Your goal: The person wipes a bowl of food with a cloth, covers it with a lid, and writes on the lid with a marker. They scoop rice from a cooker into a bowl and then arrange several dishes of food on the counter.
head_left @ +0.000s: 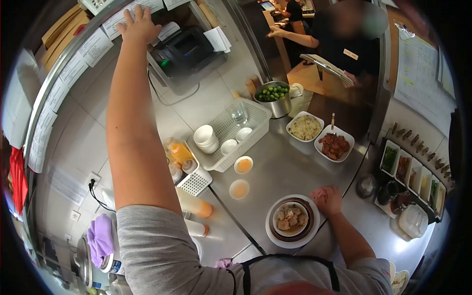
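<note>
My left hand (139, 24) is raised high with its fingers spread against the order slips (114, 25) on the metal ticket rail. Below it, a black receipt printer (184, 51) hangs at the wall with paper sticking out. Down on the steel counter, my right hand (328, 200) rests with curled fingers, nothing showing in it. Just left of that hand is a white plate (273, 235) with a brown ring-shaped holder (311, 221) on it. Inside the holder sits a bowl of meat pieces in broth (291, 219).
Two small cups of orange liquid (239, 189) stand near a white basket (255, 118) with bowls. Behind are a pot of green vegetables (273, 93), fried rice (305, 128) and red-brown meat (334, 146). Condiment trays (413, 172) line the right. A person (349, 44) holds a clipboard (327, 66) beyond.
</note>
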`<control>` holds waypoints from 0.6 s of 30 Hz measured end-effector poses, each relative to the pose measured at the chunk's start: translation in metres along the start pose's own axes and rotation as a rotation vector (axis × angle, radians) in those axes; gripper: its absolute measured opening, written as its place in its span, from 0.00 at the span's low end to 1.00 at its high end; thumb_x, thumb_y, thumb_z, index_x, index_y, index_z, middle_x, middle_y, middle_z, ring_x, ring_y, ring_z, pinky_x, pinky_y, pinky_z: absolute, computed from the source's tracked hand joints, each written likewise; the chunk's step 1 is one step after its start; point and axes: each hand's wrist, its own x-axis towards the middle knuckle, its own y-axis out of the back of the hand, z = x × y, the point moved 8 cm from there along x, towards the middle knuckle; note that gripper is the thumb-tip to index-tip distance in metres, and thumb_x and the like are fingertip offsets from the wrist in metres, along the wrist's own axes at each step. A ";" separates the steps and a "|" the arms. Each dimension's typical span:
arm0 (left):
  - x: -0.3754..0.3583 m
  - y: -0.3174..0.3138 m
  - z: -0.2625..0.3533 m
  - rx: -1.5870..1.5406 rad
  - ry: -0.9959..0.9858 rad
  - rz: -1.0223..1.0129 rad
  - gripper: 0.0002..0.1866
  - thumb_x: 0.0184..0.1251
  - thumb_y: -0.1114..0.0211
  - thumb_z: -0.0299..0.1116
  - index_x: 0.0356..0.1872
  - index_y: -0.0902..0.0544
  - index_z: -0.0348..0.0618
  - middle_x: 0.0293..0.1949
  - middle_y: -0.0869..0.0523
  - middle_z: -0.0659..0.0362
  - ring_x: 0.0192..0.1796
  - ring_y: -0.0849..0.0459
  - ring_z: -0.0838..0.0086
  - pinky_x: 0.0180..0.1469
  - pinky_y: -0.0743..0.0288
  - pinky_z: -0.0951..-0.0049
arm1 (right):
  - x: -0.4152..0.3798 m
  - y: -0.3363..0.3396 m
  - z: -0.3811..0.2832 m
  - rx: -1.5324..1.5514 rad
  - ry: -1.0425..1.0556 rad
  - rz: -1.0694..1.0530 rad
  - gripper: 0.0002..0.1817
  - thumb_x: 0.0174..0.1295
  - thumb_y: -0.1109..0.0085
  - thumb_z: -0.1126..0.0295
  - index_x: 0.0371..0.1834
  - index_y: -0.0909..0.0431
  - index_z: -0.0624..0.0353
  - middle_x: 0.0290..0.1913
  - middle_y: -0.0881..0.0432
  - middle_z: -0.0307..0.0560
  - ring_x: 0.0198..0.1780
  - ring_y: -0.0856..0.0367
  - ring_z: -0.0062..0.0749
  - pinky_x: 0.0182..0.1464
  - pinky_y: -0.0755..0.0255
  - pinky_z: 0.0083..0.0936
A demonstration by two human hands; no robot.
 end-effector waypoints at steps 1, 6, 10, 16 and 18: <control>0.001 0.000 0.002 -0.022 0.011 -0.003 0.35 0.52 0.46 0.51 0.61 0.46 0.52 0.64 0.53 0.58 0.65 0.59 0.54 0.58 0.58 0.44 | 0.001 0.001 -0.001 0.010 0.004 0.005 0.09 0.38 0.53 0.71 0.26 0.26 0.57 0.30 0.26 0.47 0.34 0.30 0.43 0.38 0.37 0.36; 0.009 -0.004 0.006 -0.112 0.047 0.005 0.38 0.50 0.46 0.54 0.60 0.46 0.49 0.64 0.52 0.56 0.65 0.58 0.54 0.58 0.57 0.43 | 0.003 0.005 -0.006 0.041 0.020 0.020 0.09 0.37 0.53 0.72 0.25 0.28 0.58 0.29 0.26 0.47 0.35 0.30 0.43 0.39 0.37 0.36; 0.011 -0.003 0.001 -0.241 0.112 0.024 0.38 0.50 0.46 0.54 0.61 0.47 0.49 0.64 0.51 0.56 0.65 0.58 0.55 0.58 0.58 0.44 | 0.002 0.005 -0.005 0.021 0.015 0.017 0.09 0.37 0.53 0.73 0.25 0.28 0.57 0.29 0.26 0.46 0.35 0.30 0.43 0.39 0.37 0.36; -0.011 0.024 -0.023 -0.301 0.145 0.314 0.31 0.51 0.45 0.48 0.56 0.36 0.46 0.60 0.40 0.52 0.61 0.44 0.57 0.57 0.47 0.56 | 0.000 -0.001 0.002 0.028 0.018 0.046 0.08 0.38 0.52 0.73 0.25 0.28 0.58 0.26 0.25 0.43 0.33 0.29 0.41 0.38 0.37 0.33; -0.011 0.031 -0.017 -0.514 -0.004 0.429 0.27 0.51 0.45 0.47 0.51 0.30 0.43 0.56 0.34 0.51 0.57 0.36 0.58 0.55 0.41 0.63 | 0.001 0.002 -0.002 0.030 0.016 0.040 0.08 0.37 0.52 0.73 0.25 0.27 0.57 0.27 0.24 0.43 0.33 0.29 0.41 0.38 0.37 0.33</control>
